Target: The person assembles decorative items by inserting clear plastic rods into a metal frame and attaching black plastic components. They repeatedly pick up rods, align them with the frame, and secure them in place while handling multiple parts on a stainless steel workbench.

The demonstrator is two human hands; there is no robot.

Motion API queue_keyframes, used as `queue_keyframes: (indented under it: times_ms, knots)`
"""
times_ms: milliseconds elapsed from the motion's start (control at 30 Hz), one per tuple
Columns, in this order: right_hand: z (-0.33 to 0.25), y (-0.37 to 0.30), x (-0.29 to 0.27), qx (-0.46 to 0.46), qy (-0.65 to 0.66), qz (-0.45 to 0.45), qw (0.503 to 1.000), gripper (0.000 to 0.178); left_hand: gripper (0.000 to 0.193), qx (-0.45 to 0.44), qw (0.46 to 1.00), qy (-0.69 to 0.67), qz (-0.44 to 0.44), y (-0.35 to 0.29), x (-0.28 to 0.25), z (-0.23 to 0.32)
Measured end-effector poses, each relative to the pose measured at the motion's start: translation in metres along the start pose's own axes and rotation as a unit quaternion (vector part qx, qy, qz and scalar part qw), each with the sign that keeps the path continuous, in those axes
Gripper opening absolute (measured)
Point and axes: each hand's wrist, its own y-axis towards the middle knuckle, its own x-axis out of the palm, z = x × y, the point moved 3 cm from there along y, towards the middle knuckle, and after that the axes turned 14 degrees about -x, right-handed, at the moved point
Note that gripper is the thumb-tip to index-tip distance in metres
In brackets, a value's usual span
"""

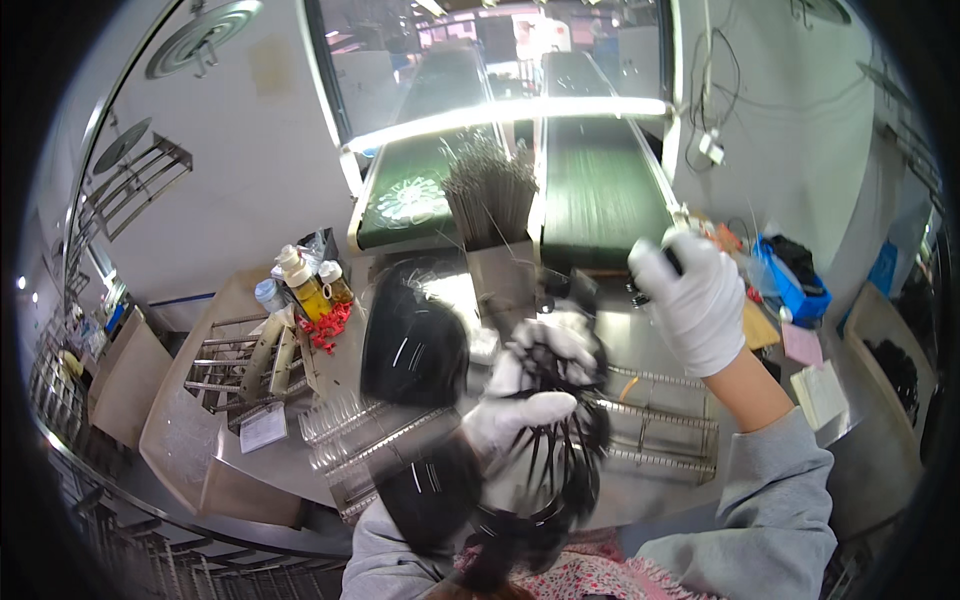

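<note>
In front of me, my left hand [500, 422], in a white glove, grips a black spoked plastic part [548, 470] with open slots, its thumb lying across the front. The part is blurred by motion. My right hand [695, 305], also gloved in white, is raised to the right, apart from the part. Its fingers are curled, and a dark spot shows among them; what it is I cannot make out. A glossy black curved panel [415, 340] stands beyond my left hand. Another glossy black piece [430, 495] is close to my left forearm.
Metal racks [660, 425] lie on the steel table. A metal box [503, 275] holds a bundle of thin rods [488, 190] before two green conveyor belts [605, 180]. Bottles [308, 285] and red bits [328, 328] are at left, a blue bin [795, 285] at right.
</note>
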Motion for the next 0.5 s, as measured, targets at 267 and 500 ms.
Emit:
queue_keyframes:
  times_ms: [267,500]
  knots:
    - [-0.111,-0.107,0.028,0.251,0.850,-0.254,0.386,0.046,0.045,0.425,0.438,0.761,0.219,-0.068,-0.014,0.069]
    - [-0.206,-0.101,0.043,0.286,0.886,-0.231,0.284,0.074,0.037,0.448,0.223,0.862,-0.078,-0.080,0.014,0.062]
